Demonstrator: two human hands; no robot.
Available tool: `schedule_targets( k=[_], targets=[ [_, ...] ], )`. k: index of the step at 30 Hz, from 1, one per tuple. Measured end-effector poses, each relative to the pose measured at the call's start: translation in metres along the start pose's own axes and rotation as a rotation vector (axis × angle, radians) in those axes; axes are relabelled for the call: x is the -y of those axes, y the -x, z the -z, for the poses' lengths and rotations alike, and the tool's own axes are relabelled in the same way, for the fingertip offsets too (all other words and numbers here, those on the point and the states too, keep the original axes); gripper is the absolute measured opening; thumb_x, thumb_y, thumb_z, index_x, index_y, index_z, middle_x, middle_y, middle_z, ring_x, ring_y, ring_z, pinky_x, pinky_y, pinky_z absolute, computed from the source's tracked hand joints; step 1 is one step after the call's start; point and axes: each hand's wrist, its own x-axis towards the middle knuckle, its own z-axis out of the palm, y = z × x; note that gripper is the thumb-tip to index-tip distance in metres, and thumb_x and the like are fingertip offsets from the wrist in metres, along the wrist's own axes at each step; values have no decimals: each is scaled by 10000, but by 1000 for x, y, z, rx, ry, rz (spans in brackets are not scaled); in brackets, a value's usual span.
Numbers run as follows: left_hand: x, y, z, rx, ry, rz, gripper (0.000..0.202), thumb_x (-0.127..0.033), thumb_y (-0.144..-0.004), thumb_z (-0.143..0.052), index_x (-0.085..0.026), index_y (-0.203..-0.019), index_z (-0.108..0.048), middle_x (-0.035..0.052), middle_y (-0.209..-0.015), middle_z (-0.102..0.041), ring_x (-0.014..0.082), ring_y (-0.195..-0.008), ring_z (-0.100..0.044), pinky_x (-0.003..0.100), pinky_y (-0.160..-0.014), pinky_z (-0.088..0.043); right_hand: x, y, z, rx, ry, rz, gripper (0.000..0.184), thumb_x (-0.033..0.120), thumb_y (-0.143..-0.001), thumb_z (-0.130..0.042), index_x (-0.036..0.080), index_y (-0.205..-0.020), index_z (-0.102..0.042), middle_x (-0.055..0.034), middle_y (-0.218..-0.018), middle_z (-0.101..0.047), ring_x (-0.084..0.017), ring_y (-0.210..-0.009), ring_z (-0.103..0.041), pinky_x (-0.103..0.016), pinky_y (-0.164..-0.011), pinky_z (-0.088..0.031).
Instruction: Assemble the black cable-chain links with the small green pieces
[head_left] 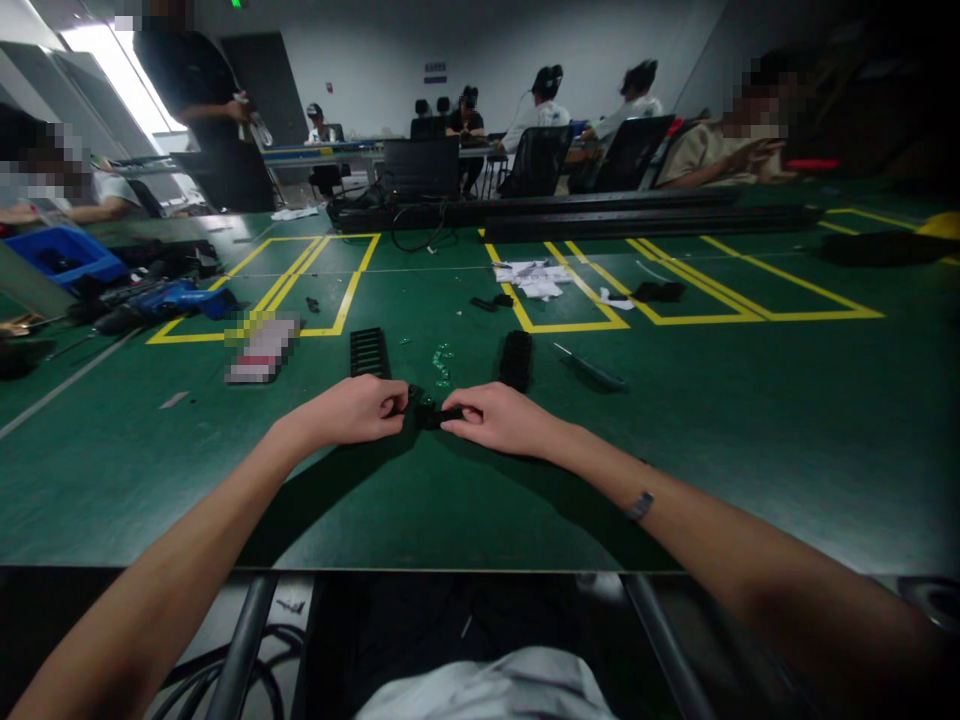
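Observation:
My left hand (366, 410) is closed in a pinch, with a small black piece (413, 394) at its fingertips; the grip hides most of it. Just to the right, my right hand (504, 418) pinches a short black part (431, 417), held low over the table close to the left fingertips. Behind the left hand lies a black slotted tray (367, 353). A second black slotted block (516, 358) rests behind the right hand. Between the two are several tiny shiny pieces (442, 365), too small to name.
On the green table (480, 510), a screwdriver (592, 370) lies to the right and a blurred flat phone-shaped object (264, 348) to the left. Further back are white papers (534, 278), long black bars (600, 215), a blue power tool (169, 298) and a blue bin (67, 258). Several people sit beyond.

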Motion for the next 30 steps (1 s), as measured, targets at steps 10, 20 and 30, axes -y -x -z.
schedule_targets(
  k=[10,20,30],
  targets=[
    [-3,1,3,-73,-32,6,107,-273,-830,-577,-191,-892,-547,-37,-631,-504,110,-547,-440,231,-548,-279,-2,1,-1,1,12,7,174,276,-908,-686,176,-1051,-696,32,-656,-545,-111,-606,-503,-225,-585,-285],
    [-13,-4,-9,-102,57,-160,350,-424,-913,-580,-198,-1180,-602,-17,-719,-546,117,-635,-519,217,-605,-331,-4,2,-7,-66,-75,30,191,295,-963,-624,184,-1110,-674,18,-699,-605,-114,-615,-537,-227,-585,-313],
    [-6,-7,-11,-166,-16,-133,199,-326,-942,-560,-207,-1056,-672,1,-769,-619,116,-664,-541,225,-615,-323,4,1,-8,-160,-197,25,227,314,-988,-574,175,-1145,-660,14,-720,-612,-119,-624,-538,-233,-600,-363]
  ],
)
